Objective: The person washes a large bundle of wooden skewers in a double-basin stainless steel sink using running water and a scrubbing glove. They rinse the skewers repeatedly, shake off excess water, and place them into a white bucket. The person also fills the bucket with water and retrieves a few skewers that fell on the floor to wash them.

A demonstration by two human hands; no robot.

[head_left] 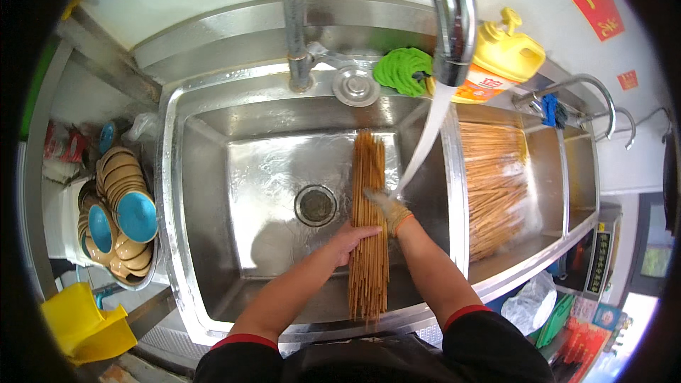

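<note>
A long bundle of thin wooden sticks (368, 266) lies lengthwise over the stainless steel sink basin (266, 170), its near end by the front rim. My bare left hand (354, 242) grips it from the left, with the thumb across the top. On the right side, my right hand (388, 210) wears a light work glove and clasps the bundle farther up; its fingers are blurred. Water (425, 149) pours from the chrome faucet (455, 37) onto the gloved hand and the sticks. Left of the bundle is the round drain (315, 206).
More sticks (495, 186) fill much of the right basin. A yellow jug (500, 58), a green cloth (404, 71) and a metal drain strainer (356, 86) stand along the back ledge. Stacked bowls with blue insides (136, 216) and a yellow plastic container (88, 324) are at left.
</note>
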